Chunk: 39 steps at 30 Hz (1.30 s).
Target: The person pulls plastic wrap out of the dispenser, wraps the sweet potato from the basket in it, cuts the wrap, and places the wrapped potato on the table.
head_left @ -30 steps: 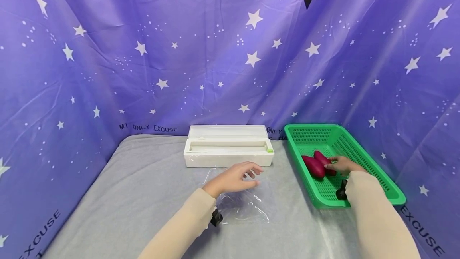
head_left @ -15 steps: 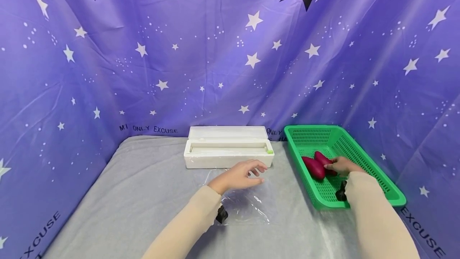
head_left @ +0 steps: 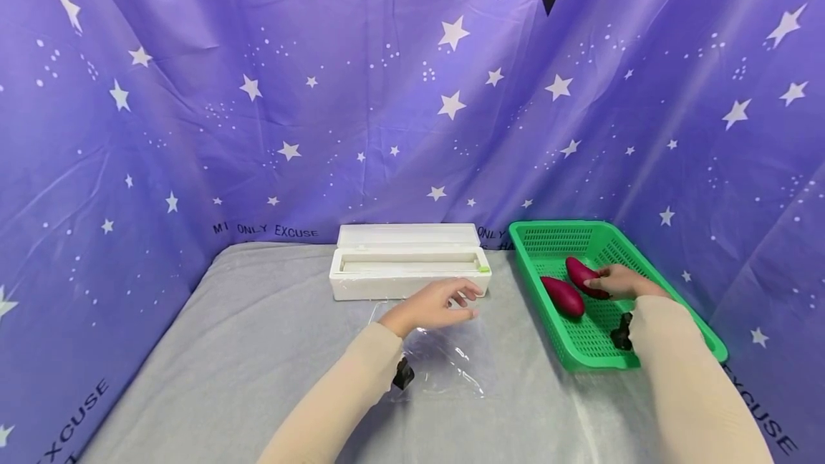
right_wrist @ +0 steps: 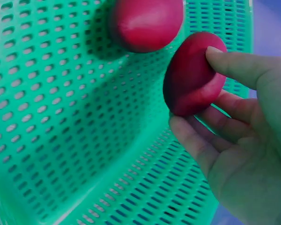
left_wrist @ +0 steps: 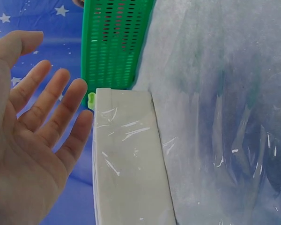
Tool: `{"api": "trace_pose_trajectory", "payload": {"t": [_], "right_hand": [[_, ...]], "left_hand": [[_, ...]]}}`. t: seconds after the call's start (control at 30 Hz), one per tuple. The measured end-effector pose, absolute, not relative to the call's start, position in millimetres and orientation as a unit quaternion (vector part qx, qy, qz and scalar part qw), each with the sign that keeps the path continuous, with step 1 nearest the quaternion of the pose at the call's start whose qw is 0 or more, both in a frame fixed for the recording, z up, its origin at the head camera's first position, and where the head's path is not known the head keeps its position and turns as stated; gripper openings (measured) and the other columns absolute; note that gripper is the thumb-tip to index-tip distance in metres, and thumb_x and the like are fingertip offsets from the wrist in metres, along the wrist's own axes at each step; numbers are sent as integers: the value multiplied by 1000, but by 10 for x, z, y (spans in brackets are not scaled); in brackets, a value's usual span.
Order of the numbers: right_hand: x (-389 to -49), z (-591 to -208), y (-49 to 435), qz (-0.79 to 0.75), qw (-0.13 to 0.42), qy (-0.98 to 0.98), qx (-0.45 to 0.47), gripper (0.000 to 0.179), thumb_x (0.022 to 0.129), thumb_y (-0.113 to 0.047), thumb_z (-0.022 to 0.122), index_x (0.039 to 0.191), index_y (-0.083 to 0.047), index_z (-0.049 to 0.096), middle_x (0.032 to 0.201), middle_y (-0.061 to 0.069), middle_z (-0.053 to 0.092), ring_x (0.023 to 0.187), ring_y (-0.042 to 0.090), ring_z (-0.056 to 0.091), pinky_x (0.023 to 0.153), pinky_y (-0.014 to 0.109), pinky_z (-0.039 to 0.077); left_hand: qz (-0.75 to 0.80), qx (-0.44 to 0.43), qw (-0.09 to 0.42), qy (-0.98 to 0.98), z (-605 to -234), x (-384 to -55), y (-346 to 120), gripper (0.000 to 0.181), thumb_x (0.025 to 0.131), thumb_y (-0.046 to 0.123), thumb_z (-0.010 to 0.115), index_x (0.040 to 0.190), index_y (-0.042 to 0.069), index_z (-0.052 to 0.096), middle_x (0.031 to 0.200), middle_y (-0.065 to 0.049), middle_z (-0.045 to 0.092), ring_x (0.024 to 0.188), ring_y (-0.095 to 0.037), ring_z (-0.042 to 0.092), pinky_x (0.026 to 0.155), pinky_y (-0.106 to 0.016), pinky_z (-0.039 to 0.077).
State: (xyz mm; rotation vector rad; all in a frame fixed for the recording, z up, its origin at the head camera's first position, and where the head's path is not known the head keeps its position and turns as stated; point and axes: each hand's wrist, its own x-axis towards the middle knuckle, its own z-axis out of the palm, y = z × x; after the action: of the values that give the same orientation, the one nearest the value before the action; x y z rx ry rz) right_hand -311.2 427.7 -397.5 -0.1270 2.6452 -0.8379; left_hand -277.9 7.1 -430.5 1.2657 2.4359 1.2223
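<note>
Thumb and fingers of my right hand pinch a smooth purple-red sweet potato in the green basket. The right wrist view shows this sweet potato between the thumb on one side and the fingers on the other. A second sweet potato lies beside it on the basket floor. My left hand hovers in front of the white cling film box, fingers loosely bent, palm bare in the left wrist view. Beneath it, a sheet of clear film is spread over the grey cloth.
The green basket stands at the right of the grey-covered table. At the back middle is the white box, lid raised, with a roll inside and a small green piece at its right end. A purple star-print curtain encloses the table.
My right hand has lifted its sweet potato slightly and moved it away from the other one, which stays put. My left hand has drifted a little right and up in the head view.
</note>
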Motion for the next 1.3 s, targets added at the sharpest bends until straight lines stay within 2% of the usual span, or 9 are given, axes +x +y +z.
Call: {"api": "trace_pose_trajectory", "payload": {"t": [0.17, 0.33, 0.5, 0.63, 0.97, 1.13, 1.3], "right_hand": [[-3101, -3909, 4265, -304, 185, 933, -52, 65, 104, -22, 53, 135, 31, 28, 132, 46, 40, 121, 54, 48, 90, 48, 54], [-3075, -3872, 4252, -301, 175, 935, -61, 68, 104, -28, 53, 137, 27, 31, 132, 42, 45, 120, 50, 52, 91, 48, 54], [-3063, -3827, 4224, -330, 172, 925, -80, 69, 103, -27, 55, 141, 24, 29, 137, 42, 42, 120, 48, 53, 94, 50, 52], [-3050, -3779, 4188, -363, 167, 912, -92, 67, 101, -24, 59, 143, 21, 31, 134, 37, 47, 115, 40, 58, 92, 47, 54], [-2941, -3650, 4000, -365, 162, 908, -123, 67, 98, -27, 66, 144, 14, 38, 131, 26, 55, 109, 29, 60, 86, 37, 55], [-2871, -3562, 3860, -350, 162, 913, -135, 65, 97, -30, 67, 144, 9, 43, 130, 22, 57, 108, 26, 60, 87, 38, 53], [-2809, -3492, 3705, -338, 156, 914, -163, 61, 96, -30, 68, 141, 7, 47, 128, 19, 60, 111, 28, 58, 89, 42, 50]], "left_hand": [[415, 405, 79, 811, -4295, -2807, 111, 40, 97, 23, 66, 134, 11, 58, 126, -2, 65, 110, -25, 65, 93, -39, 51], [423, 390, 87, 813, -4310, -2819, 150, 38, 98, 24, 66, 134, 14, 59, 127, 0, 64, 109, -17, 64, 95, -39, 51], [426, 389, 82, 812, -4337, -2849, 179, 38, 97, 23, 66, 133, 12, 59, 129, 1, 63, 110, -18, 64, 95, -32, 50], [437, 384, 75, 810, -4337, -2872, 214, 38, 97, 25, 67, 132, 11, 59, 130, 0, 63, 113, -20, 63, 94, -28, 48], [465, 354, 86, 807, -4313, -2852, 312, 48, 98, 33, 66, 140, 15, 54, 136, -3, 58, 117, -16, 59, 100, -33, 46], [485, 339, 82, 802, -4285, -2830, 372, 52, 97, 34, 66, 143, 13, 53, 139, -4, 56, 120, -16, 57, 102, -35, 45], [493, 328, 68, 803, -4273, -2814, 439, 57, 97, 37, 67, 146, 13, 50, 143, -4, 52, 124, -17, 55, 102, -33, 45]]}}
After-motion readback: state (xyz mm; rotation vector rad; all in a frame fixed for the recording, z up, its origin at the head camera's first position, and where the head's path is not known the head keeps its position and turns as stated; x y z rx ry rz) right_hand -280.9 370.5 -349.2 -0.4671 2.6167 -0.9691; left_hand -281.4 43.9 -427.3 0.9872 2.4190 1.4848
